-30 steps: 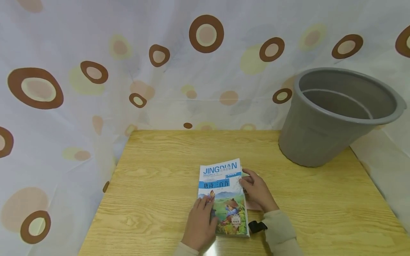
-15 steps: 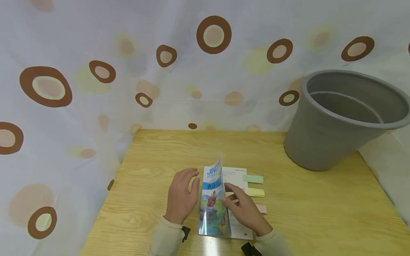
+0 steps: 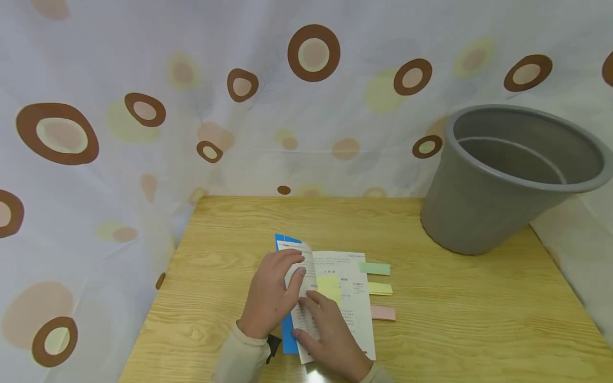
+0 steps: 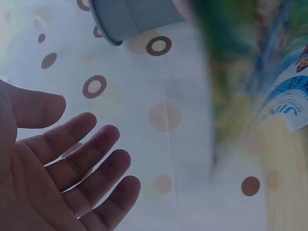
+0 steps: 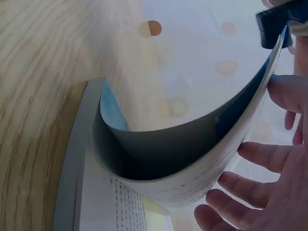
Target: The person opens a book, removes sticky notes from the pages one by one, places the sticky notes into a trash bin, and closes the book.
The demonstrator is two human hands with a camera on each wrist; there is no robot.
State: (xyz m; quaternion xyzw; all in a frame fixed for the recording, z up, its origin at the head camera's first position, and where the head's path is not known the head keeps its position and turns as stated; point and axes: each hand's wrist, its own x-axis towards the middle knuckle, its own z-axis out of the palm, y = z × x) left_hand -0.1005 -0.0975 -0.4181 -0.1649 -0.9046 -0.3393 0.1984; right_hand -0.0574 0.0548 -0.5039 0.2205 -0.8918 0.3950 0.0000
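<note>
An open paperback book [image 3: 354,324] lies on the wooden table, its front part turned left and the blue inside of its cover [image 3: 288,338] showing. My right hand [image 3: 332,338] presses extended fingers on the turned leaf. In the right wrist view, that leaf [image 5: 207,173] curves up with the cover, and the right hand [image 5: 269,178] touches its printed side. My left hand [image 3: 273,290] is over the left page in the head view; the left wrist view shows the hand [image 4: 72,168] spread, apart from the blurred cover [image 4: 284,91]. A yellow sticky note [image 3: 330,287] is on the right page.
Green [image 3: 375,268], yellow [image 3: 381,289] and pink [image 3: 383,313] sticky tabs jut from the book's right edge. A large grey bucket [image 3: 479,207] stands at the table's back right. Patterned white sheeting [image 3: 258,149] hangs behind the table [image 3: 215,250].
The book was closed, then its cover was lifted; now it is opened leftward. The right hand has moved left with the leaf. The left hand has come off the cover and risen.
</note>
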